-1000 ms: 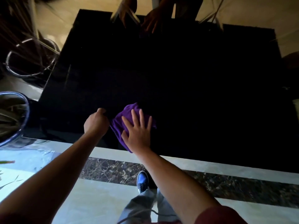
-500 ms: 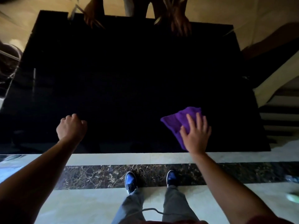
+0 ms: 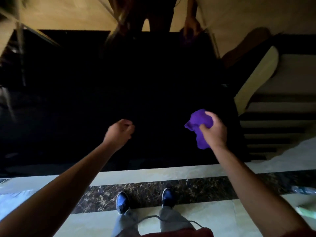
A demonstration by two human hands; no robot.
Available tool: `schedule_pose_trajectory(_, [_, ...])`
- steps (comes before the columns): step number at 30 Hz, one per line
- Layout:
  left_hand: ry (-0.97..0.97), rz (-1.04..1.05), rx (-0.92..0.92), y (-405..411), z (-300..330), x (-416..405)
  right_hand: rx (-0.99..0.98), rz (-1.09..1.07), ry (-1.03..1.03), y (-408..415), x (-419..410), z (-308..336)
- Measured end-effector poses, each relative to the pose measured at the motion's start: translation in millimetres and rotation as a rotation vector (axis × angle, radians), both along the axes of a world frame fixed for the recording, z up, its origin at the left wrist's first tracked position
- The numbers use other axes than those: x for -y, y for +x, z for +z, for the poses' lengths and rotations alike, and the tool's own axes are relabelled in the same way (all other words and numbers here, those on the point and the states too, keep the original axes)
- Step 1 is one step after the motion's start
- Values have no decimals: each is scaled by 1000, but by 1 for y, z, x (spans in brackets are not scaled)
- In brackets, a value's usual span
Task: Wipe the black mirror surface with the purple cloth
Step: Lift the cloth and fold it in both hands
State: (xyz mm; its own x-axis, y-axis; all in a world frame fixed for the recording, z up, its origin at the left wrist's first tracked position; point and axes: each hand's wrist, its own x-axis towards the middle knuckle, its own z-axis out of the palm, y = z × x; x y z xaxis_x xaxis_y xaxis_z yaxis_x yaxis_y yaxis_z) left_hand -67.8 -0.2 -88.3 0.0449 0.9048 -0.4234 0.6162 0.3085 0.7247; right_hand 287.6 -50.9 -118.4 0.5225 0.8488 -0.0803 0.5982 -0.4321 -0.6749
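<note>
Grips the purple cloth [image 3: 199, 121], bunched, in the right hand [image 3: 214, 132], fingers [image 3: 210, 115] clenched round it, near the right edge of the black mirror surface [image 3: 136, 91] and above its lower edge. Holds the left hand [image 3: 119, 132] curled into an empty fist further left. Cannot tell whether the cloth touches the surface. Stands in dark shoes [image 3: 122, 201] on a marble floor [image 3: 222, 218].

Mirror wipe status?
Done: cannot tell; the mirror is too dark to show wiped areas. In hand: right hand grips the bunched cloth near the mirror's right edge; left hand holds nothing. Left: unclear; cloth looks lifted, not flat on glass.
</note>
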Motion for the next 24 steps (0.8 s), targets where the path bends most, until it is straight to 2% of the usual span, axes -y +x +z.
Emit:
schedule_pose_trajectory(2, [-195,25,278,66,14,5,-91,116,59,-7,17,24])
schedule_pose_trajectory(5, [-426,-37,582,139,34,17,-220,296,163,-14,43,54])
schedule_pose_trajectory(8, [-471,-41,774,194,49,38,-349,410,209,-1,71,68])
schedule_pose_trajectory(10, [-427,19,860,220,48,54,-524,306,268,20,89,69])
schedule_pose_trajectory(12, [-418,79,937,242,45,68,-773,57,277,50,104,64])
schedule_pose_trajectory(14, [-430,110,1018,264,39,81,-1130,-97,150,78,118,51])
schedule_pose_trajectory(15, [-427,111,1047,275,35,86,-1302,-94,91,88,126,43])
schedule_pose_trajectory(16, [-419,105,1054,284,30,91,-1388,-82,56,97,133,37])
schedule_pose_trajectory(18, [-355,86,956,295,17,95,-1285,-105,27,112,138,28])
schedule_pose_trajectory(22, [-131,37,435,301,-10,97,-753,-161,-45,130,131,22])
schedule_pose_trajectory(24, [-72,34,327,304,-16,90,-613,-93,-37,132,116,19])
